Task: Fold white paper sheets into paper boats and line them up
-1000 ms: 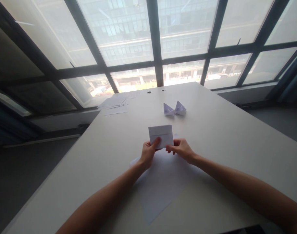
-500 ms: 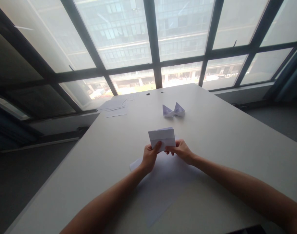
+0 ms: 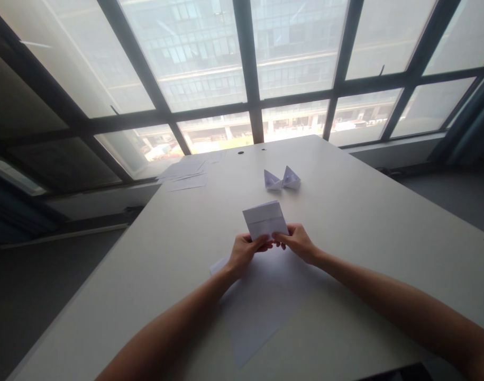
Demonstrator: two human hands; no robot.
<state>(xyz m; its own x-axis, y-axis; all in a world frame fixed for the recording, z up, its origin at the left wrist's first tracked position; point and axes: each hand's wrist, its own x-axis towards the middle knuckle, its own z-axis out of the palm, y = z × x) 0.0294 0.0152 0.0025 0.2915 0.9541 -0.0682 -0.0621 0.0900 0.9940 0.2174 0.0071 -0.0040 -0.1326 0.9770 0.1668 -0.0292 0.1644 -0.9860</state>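
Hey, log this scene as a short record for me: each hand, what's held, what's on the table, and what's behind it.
Left hand: left hand, thumb on the near face at the lower edge
Right hand: right hand, thumb at the same lower edge
Held: folded white paper, raised in both hands
Below the hands: white paper lying on the table
Beyond the hands: two folded paper shapes, side by side
Far left of table: loose sheets, overlapping
Background: large windows with dark frames
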